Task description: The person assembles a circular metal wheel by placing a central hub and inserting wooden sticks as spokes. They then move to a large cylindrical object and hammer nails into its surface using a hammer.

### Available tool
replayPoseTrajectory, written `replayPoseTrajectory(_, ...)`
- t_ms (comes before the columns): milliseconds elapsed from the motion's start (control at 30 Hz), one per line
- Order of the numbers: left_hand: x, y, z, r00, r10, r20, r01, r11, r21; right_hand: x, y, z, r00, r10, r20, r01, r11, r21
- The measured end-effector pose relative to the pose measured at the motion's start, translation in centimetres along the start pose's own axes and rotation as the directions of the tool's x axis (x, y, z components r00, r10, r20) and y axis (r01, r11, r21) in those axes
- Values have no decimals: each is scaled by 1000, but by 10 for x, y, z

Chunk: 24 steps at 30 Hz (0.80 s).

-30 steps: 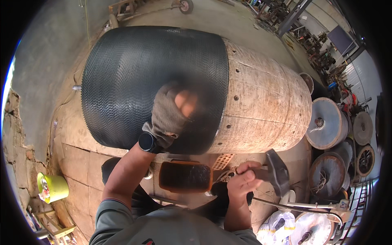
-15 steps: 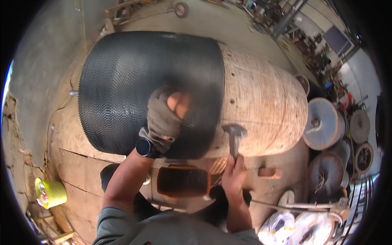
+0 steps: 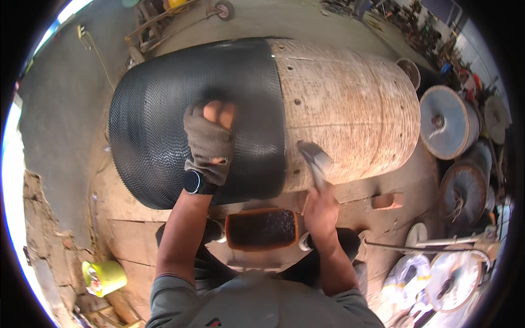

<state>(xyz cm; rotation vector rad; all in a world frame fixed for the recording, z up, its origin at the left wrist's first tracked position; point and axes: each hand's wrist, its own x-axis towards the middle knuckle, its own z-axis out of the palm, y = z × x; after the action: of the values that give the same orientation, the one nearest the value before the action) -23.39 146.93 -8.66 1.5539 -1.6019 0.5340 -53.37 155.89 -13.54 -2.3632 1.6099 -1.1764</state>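
A large drum lies on its side before me. Rows of dark ribbed, toothed covering (image 3: 158, 104) wrap its left part, and bare pale wood (image 3: 350, 104) with small holes forms the right part. My left hand (image 3: 210, 139), in a worn grey-brown fingerless glove with a watch at the wrist, is over the dark covering. Its fingers are bent and closed; a dark blur hides their tips and anything between them. My right hand (image 3: 321, 210) grips a hammer (image 3: 315, 158), whose blurred head is above the wood just right of the covering's edge.
An orange-rimmed tray (image 3: 232, 232) with dark contents sits between my feet. Right of it lies a brick (image 3: 387, 200). A yellow-green bucket (image 3: 106, 277) stands at lower left. Several round-ended reels (image 3: 437, 123) are stacked at right. A wheeled cart (image 3: 224, 10) stands at the far side.
The view has shifted and turned, so the drum appears tilted. In the picture, my left hand is slightly further left and up. The hammer has swung and its head now tilts leftward.
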Motion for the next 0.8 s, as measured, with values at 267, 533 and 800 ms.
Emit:
replayPoseTrajectory(267, -61, 97, -5, 1000, -24, 18, 29, 924, -382, -40, 11, 5, 936, 319, 148, -345, 913, 218)
replayPoseTrajectory(533, -62, 112, -6, 985, 4, 175, 33, 977, -211, -41, 13, 10, 963, 251, 93, -267, 926, 268)
replayPoseTrajectory(800, -47, 124, -5, 973, 42, 227, 10, 974, -225, -34, 7, 7, 966, 238, 105, -259, 922, 289)
